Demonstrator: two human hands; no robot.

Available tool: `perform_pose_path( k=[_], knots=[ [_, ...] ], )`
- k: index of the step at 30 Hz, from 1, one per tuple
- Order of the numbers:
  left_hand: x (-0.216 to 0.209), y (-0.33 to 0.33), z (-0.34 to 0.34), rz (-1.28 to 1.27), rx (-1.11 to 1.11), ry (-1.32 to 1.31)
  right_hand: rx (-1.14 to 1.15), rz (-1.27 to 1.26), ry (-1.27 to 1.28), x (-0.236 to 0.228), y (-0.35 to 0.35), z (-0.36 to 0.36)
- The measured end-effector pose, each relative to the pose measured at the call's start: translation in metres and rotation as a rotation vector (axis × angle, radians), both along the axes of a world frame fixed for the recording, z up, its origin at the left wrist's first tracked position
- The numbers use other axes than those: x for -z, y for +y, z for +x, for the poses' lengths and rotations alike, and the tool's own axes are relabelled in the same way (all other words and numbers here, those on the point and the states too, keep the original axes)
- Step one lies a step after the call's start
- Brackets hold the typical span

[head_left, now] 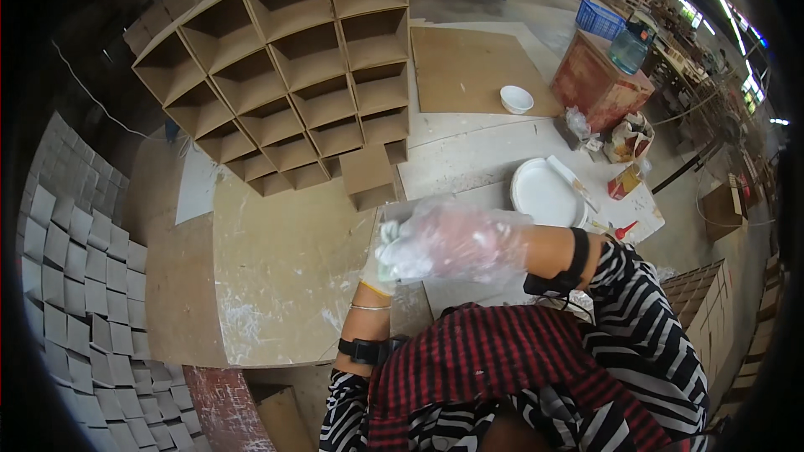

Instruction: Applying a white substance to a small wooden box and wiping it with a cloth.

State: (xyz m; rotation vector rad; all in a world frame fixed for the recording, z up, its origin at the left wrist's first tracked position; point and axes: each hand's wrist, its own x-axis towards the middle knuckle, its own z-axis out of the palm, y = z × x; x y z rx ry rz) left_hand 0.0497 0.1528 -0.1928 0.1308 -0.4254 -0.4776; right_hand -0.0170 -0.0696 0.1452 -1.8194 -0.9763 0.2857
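Note:
My two hands meet in front of my body, above the near edge of the board-covered table. A white glove with a yellow cuff covers my left hand [378,270]; its whitish fingers look bent against the other hand, and what they grip is hidden. Loose clear plastic [494,238] wraps my right hand [456,234], blurring its fingers. White smears show where the hands touch. Just beyond them stands a small open cardboard box [368,169], against a large brown cardboard rack [289,59] of square compartments. A round white tub [548,192] of white stuff lies right of my hands, a flat white-handled tool across its rim.
A white bowl [517,100] sits on a brown board [469,67]. At right are a reddish box [599,79] bearing a water bottle [632,48], and a red-tipped nozzle [625,231]. Stacked grey-white boxes [92,285] line the left.

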Motion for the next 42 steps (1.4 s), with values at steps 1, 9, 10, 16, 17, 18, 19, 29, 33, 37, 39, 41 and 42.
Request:
perform_pose_path(
  k=[1, 9, 10, 16, 17, 18, 19, 29, 33, 37, 39, 41, 42],
  knots=[
    [-0.086, -0.055, -0.01, 0.241, 0.084, 0.063, 0.118, -0.147, -0.233, 0.016, -0.027, 0.014],
    [-0.21, -0.064, -0.065, 0.618, -0.025, 0.287, 0.204, -0.541, -0.99, -0.04, -0.025, 0.041],
    [-0.211, -0.066, -0.06, 0.738, -0.061, 0.336, 0.188, -0.714, -0.886, -0.051, -0.021, 0.027],
    [-0.198, -0.066, -0.044, 0.655, -0.139, 0.167, 0.064, -0.328, -0.654, 0.026, -0.026, -0.022],
    [-0.192, -0.063, -0.04, 0.727, -0.182, 0.002, 0.014, -0.356, -0.551, 0.016, -0.024, -0.032],
    [-0.217, -0.074, -0.041, 0.685, -0.116, 0.26, -0.002, -0.419, -0.456, 0.008, -0.029, -0.038],
    [-0.213, -0.07, -0.037, 0.687, -0.119, 0.259, -0.025, -0.47, -0.402, -0.005, -0.029, -0.041],
    [-0.228, -0.082, -0.037, 0.631, -0.062, 0.496, 0.065, -0.37, -0.649, -0.015, -0.038, 0.003],
    [-0.206, -0.084, -0.027, 0.686, -0.212, 0.394, -0.012, -0.486, -0.834, -0.009, -0.028, -0.044],
    [-0.236, -0.084, -0.045, 0.707, -0.204, 0.431, -0.082, -0.91, -0.647, -0.036, -0.013, -0.031],
    [-0.241, -0.09, -0.051, 0.616, -0.128, 0.447, 0.012, -0.813, -0.825, -0.031, -0.027, -0.025],
    [-0.246, -0.092, -0.055, 0.528, -0.07, 0.46, 0.099, -0.7, -1.011, -0.034, -0.036, -0.019],
    [-0.248, -0.093, -0.056, 0.483, -0.039, 0.465, 0.232, -0.638, -0.942, -0.038, -0.039, -0.016]
  ],
)
